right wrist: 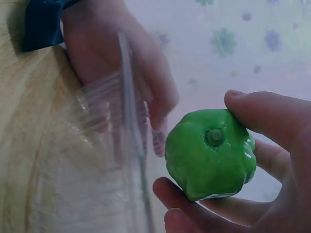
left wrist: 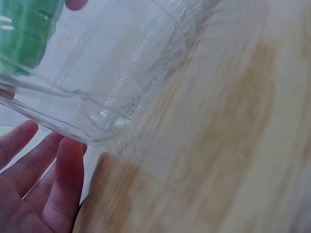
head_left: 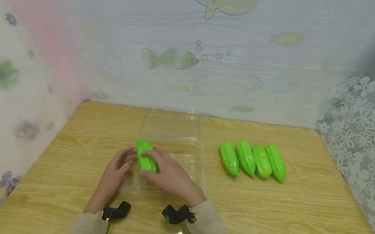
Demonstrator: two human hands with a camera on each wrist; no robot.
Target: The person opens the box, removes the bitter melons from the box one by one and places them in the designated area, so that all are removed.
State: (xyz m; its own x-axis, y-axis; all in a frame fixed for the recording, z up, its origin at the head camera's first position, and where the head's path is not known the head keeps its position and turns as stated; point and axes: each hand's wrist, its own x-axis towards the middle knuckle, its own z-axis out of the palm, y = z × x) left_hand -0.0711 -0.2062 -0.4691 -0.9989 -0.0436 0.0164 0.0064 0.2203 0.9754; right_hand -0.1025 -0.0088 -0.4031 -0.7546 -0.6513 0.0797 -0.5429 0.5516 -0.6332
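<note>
My right hand grips a glossy green ribbed gourd between thumb and fingers, over the left part of a clear plastic clamshell box. In the right wrist view the gourd's stem end faces the camera, with fingertips around its sides. My left hand stands at the box's left side, its fingers loosely bent and holding nothing. The left wrist view has those fingertips right at the outside of the box wall. The box lies with its lid folded back, away from me.
Several similar green gourds lie side by side on the wooden table, right of the box. Behind the table hangs a fish-print curtain. A black wrist mount sits on each wrist, low over the table.
</note>
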